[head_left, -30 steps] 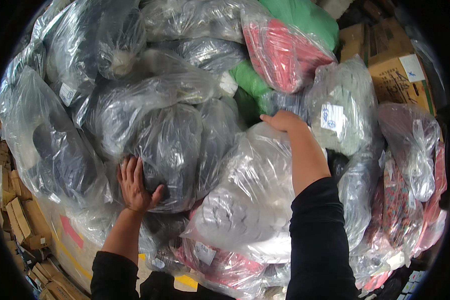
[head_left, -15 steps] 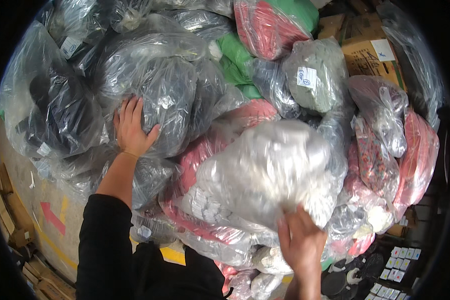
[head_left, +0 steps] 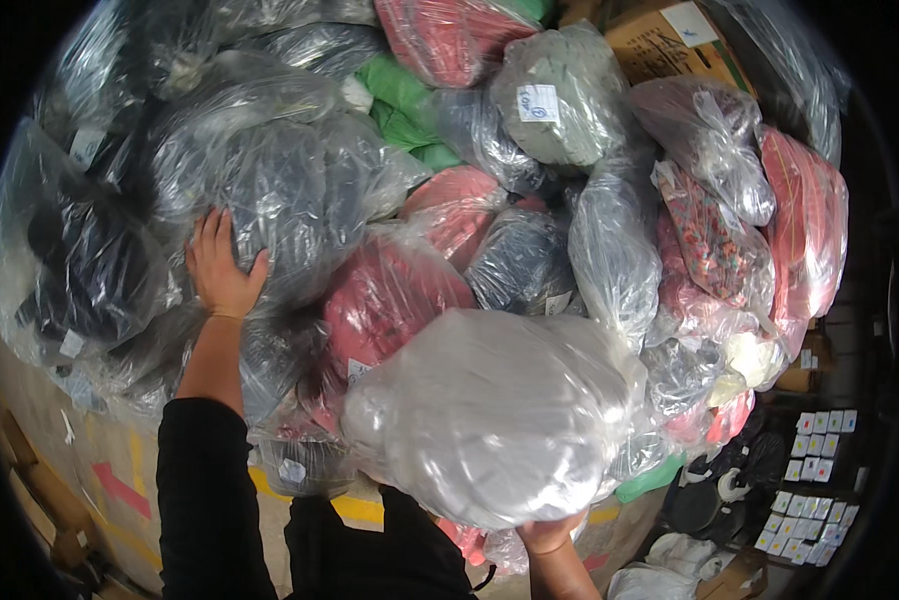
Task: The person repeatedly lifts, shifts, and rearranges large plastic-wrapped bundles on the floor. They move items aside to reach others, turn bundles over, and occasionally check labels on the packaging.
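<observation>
My left hand (head_left: 223,268) rests with spread fingers on a large clear plastic bag of dark stuff (head_left: 280,185), at the left of the heap. Close in front of me is a bulky whitish clear plastic bag (head_left: 500,415), with my right hand (head_left: 552,533) gripping it at its near lower edge. The fingers of that hand are mostly hidden by the bag. Behind the whitish bag lie a bag of red stuff (head_left: 395,290) and a bag of dark blue stuff (head_left: 520,255).
More bagged goods pile up behind: a grey-green labelled bag (head_left: 565,100), a red bag (head_left: 460,40) and a green bundle (head_left: 400,100). A cardboard box (head_left: 670,45) stands at the far right. Small white boxes (head_left: 815,450) sit in rows at the right. Left is floor with a pink arrow (head_left: 122,490).
My right hand has pulled the whitish bag toward me and down, uncovering the red and dark blue bags behind it. My left hand stays on the dark bag. The view has shifted.
</observation>
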A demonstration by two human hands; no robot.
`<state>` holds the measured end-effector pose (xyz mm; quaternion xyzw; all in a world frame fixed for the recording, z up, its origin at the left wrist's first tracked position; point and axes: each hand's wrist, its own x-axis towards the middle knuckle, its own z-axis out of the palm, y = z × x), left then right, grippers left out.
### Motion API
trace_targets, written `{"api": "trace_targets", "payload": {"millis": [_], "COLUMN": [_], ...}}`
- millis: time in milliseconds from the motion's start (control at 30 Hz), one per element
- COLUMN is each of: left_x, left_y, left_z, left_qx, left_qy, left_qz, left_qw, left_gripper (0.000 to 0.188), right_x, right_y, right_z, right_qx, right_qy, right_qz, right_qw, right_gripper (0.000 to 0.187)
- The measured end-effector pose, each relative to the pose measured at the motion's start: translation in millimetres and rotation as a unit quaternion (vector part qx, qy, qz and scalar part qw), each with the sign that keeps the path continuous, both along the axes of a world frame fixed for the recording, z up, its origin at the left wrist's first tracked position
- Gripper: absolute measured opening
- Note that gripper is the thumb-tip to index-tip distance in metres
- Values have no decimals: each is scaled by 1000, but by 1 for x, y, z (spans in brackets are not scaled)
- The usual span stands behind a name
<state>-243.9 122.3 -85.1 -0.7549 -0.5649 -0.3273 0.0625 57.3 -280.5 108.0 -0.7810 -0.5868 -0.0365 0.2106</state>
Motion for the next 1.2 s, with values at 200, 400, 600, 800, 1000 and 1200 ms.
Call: {"api": "trace_targets", "payload": {"millis": [200,400,600,800,1000,1200], "left_x": [1,-3,-10,-82,-204,-192], "left_y": [3,1,-9,-160,-441,-441], "left_z": [-2,-8,21,21,-51,-56], "left_qx": [28,24,-55,-168,-615,-739], "left_qy": [22,17,-29,-310,-462,-510], "left_qz": [4,0,-39,-220,-65,-40], "left_qw": [999,1000,997,910,636,439], "left_gripper": [79,77,77,39,43,92], "right_x": [20,9,9,0,-73,-185], "right_y": [61,86,71,25,-71,-204], "right_z": [6,31,35,39,49,81], "right_qx": [138,16,31,44,-125,-150], "right_qy": [160,24,29,273,198,436], "right_qz": [-87,-87,-12,-69,-151,-109], "right_qw": [973,996,999,958,960,881], "right_gripper": [72,56,32,29,39,33]}}
